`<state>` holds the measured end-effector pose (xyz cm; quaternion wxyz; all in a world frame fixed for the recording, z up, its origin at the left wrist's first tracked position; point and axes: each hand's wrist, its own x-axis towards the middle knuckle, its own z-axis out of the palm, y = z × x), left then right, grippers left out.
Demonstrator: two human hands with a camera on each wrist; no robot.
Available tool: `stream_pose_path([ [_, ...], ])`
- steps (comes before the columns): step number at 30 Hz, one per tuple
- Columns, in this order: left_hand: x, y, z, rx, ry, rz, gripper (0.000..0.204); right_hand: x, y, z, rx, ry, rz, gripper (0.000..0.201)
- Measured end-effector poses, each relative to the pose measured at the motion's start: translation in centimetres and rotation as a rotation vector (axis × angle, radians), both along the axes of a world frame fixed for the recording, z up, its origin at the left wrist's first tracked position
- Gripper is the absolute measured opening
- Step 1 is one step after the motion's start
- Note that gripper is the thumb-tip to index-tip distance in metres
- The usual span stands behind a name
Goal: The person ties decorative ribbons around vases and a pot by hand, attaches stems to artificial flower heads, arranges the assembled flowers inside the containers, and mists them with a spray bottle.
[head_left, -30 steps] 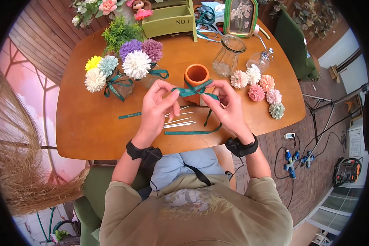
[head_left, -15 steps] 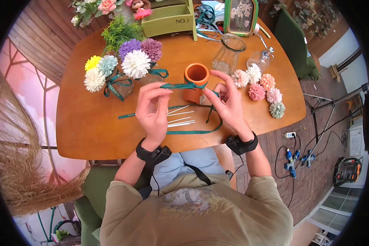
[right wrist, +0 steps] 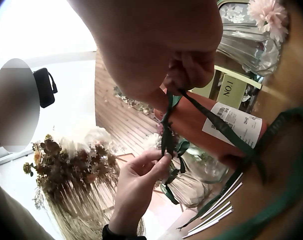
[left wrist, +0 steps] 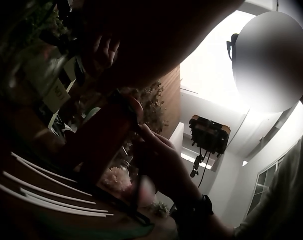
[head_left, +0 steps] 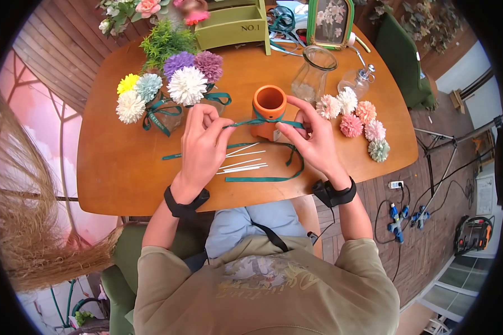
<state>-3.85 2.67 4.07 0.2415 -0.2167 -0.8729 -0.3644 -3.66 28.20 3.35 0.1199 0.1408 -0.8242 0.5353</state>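
A terracotta pot (head_left: pixel 269 101) stands on the table with a dark green ribbon (head_left: pixel 258 119) around it below the rim. My left hand (head_left: pixel 202 142) pinches the ribbon's left part between thumb and fingertips, drawn out left of the pot. On the other side my right hand (head_left: pixel 315 139) pinches the ribbon close to the pot, its index finger reaching up beside the rim. The right wrist view shows a white label (right wrist: pixel 231 121) on the pot and a ribbon tail hanging across it. White sticks (head_left: pixel 243 163) and a ribbon end lie in front.
Glass vases with pompom flowers (head_left: pixel 185 86) and green bows stand at the left. More flower heads (head_left: pixel 352 125) lie at the right, by a glass vase (head_left: pixel 313 72) and a spray bottle (head_left: pixel 355 84). Behind are a green wooden box (head_left: pixel 229 28) and a picture frame (head_left: pixel 330 25).
The ribbon, looped wide between both hands before, is now pulled narrow against the pot's front. My left hand has turned and pinches it; my right hand has barely moved.
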Motion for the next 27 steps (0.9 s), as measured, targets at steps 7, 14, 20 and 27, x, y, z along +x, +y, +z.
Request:
stream_pose_path([
  [7, -0.6, 0.0, 1.1, 0.101, 0.08, -0.36, 0.031, -0.6, -0.5, 0.0, 0.141, 0.034, -0.042, 0.068],
  [14, -2.5, 1.0, -0.1, 0.301, -0.115, -0.483, 0.027, -1.6, -0.9, 0.6, 0.242, -0.019, -0.088, 0.074],
  [20, -2.9, 0.1, -1.2, 0.327, -0.258, -0.559, 0.027, -3.8, 0.1, 0.4, 0.031, 0.006, 0.146, 0.071],
  [27, -3.2, 1.0, -1.2, 0.44, -0.232, -0.584, 0.026, -6.5, 1.8, 2.6, 0.06, -0.192, 0.375, 0.073],
])
